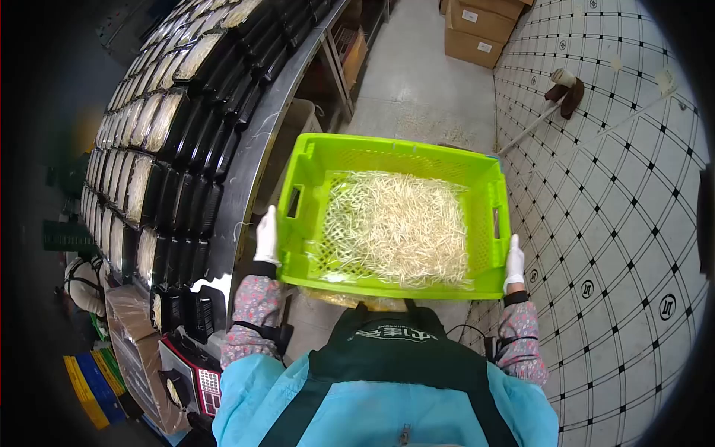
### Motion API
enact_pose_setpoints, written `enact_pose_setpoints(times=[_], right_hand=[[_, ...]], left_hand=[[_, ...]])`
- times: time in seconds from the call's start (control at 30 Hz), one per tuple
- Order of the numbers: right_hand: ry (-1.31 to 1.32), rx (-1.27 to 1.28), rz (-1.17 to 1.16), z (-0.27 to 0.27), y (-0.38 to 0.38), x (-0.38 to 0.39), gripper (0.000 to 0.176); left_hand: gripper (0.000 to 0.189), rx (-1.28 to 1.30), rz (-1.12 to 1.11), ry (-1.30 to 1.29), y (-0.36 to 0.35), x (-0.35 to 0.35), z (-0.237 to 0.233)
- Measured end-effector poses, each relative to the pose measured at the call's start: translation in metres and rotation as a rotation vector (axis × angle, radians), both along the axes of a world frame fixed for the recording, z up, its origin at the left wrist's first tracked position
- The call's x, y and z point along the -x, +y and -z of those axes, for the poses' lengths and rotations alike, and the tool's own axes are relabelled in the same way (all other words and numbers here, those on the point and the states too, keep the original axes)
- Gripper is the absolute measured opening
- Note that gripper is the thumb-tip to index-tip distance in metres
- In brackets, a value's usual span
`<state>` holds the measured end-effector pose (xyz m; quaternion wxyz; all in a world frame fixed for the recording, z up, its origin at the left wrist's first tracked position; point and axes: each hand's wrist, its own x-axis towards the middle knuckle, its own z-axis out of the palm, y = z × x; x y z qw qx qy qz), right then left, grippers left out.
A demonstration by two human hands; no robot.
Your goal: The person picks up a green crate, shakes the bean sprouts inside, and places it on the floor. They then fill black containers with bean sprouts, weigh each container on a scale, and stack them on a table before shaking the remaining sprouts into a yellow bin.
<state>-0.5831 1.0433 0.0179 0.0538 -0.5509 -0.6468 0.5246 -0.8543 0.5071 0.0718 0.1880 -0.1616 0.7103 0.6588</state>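
Observation:
A bright green plastic crate [402, 291] is held up in front of my body, with a layer of pale, thin sprout-like strands [410, 231] spread over its floor. My left hand [267, 237], in a white glove, is pressed to the crate's left end with its fingers wrapped against the side. At the right end, my right hand [515, 262], also white-gloved, grips the crate's outer wall. Part of the fingers on both hands is hidden by the crate.
Stacked black trays [179, 194] of pale strands line a metal table [257, 123] at left. A red-framed scale [209, 387] stands at lower left. Cardboard boxes [480, 33] are ahead. A long-handled tool [540, 123] leans by the patterned right wall [618, 223]. Another person [86, 287] is at far left.

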Motion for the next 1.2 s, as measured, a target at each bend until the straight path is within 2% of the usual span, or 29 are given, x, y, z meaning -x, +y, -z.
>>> enact_pose_setpoints(times=[0.03,0.07,0.1,0.17,0.2,0.23,0.27,0.3,0.37,0.4,0.43,0.47,0.5,0.57,0.63,0.67,0.7,0.77,0.83,0.87,0.9,0.97,1.0,1.03,1.1,1.13,1.17,1.2], right_hand=[[0.071,0.043,0.093,-0.005,0.018,-0.001,0.066],[0.167,0.043,0.245,-0.011,0.037,-0.002,0.067],[0.108,-0.028,0.267,-0.023,0.057,-0.006,0.069],[0.019,-0.189,0.209,-0.035,0.087,-0.018,0.07],[-0.023,-0.236,0.148,-0.056,0.072,-0.015,0.069],[-0.069,-0.28,0.082,-0.083,0.038,-0.002,0.068],[0.023,-0.272,0.035,-0.086,0.011,0.001,0.065],[0.186,-0.567,0.022,-0.076,-0.018,0.005,0.06],[0.344,-0.484,0.014,-0.054,-0.023,0.003,0.057],[0.329,-0.326,0.033,-0.052,-0.003,-0.003,0.057],[0.314,-0.173,0.053,-0.056,0.02,-0.004,0.057],[0.229,-0.191,0.167,-0.092,0.022,0.012,0.062],[0.208,-0.213,0.237,-0.078,0.054,0.007,0.069],[0.064,-0.26,0.296,-0.059,0.091,-0.006,0.074],[0.068,-0.248,0.268,-0.061,0.052,-0.007,0.075],[0.045,-0.163,0.272,-0.027,0.042,-0.013,0.074],[0.06,-0.165,0.261,0.001,0.023,-0.014,0.073],[0.014,-0.115,0.19,0.037,-0.012,-0.006,0.074],[-0.029,-0.096,0.166,0.054,-0.038,0.006,0.075],[-0.221,-0.165,0.065,0.052,-0.048,0.009,0.075],[-0.227,-0.21,-0.004,0.057,-0.06,0.012,0.073],[-0.277,-0.358,-0.069,0.094,-0.075,0.005,0.069],[-0.309,-0.272,-0.109,0.083,-0.077,0.011,0.066],[-0.189,-0.339,-0.048,0.083,-0.081,0.012,0.059],[-0.159,-0.434,-0.103,0.073,-0.086,0.015,0.044],[-0.162,-0.433,-0.11,0.063,-0.09,0.021,0.044],[-0.036,-0.723,-0.26,0.054,-0.096,0.026,0.042],[0.092,-1.007,-0.408,0.046,-0.104,0.031,0.046]], left_hand=[[0.051,0.072,0.0,0.1,0.005,-0.007,0.032],[0.05,0.126,-0.029,0.235,0.032,-0.027,0.044],[0.049,0.174,-0.063,0.366,0.053,-0.05,0.057],[0.048,0.201,-0.126,0.207,0.048,-0.077,0.106],[0.052,0.027,-0.256,0.044,0.042,-0.08,0.112],[0.058,-0.184,-0.285,-0.135,0.033,-0.076,0.102],[0.06,-0.272,-0.32,-0.185,0.017,-0.07,0.094],[0.062,-0.352,-0.352,-0.225,0.007,-0.06,0.087],[0.063,-0.316,-0.387,-0.249,0.005,-0.049,0.085],[0.064,-0.277,-0.433,-0.292,0.0,-0.05,0.087],[0.064,-0.175,-0.431,-0.236,0.016,-0.054,0.095],[0.065,-0.069,-0.38,-0.064,0.034,-0.06,0.115],[0.061,0.136,-0.255,-0.023,0.035,-0.06,0.142],[0.059,-0.223,-0.26,-0.029,0.088,-0.081,0.034],[0.057,-0.196,-0.227,0.027,0.06,-0.074,0.03],[0.055,-0.288,-0.238,-0.055,0.04,-0.068,0.03],[0.054,-0.219,-0.273,-0.072,0.025,-0.064,0.022],[0.053,-0.021,-0.366,0.042,-0.018,-0.057,0.075],[0.053,0.08,-0.332,0.057,-0.036,-0.069,0.079],[0.053,0.149,-0.289,0.072,-0.043,-0.076,0.081],[0.055,0.16,-0.242,0.01,-0.059,-0.081,0.099],[0.056,0.306,-0.236,-0.172,-0.094,-0.09,0.171],[0.057,0.448,-0.117,-0.143,-0.096,-0.099,0.174],[0.059,0.441,-0.111,-0.164,-0.096,-0.102,0.173],[0.063,0.739,-0.042,0.051,-0.087,-0.113,0.166],[0.064,0.889,0.042,0.264,-0.07,-0.119,0.141],[0.067,1.033,0.132,0.482,-0.048,-0.123,0.108],[0.067,0.97,0.163,0.542,-0.032,-0.126,0.093]])
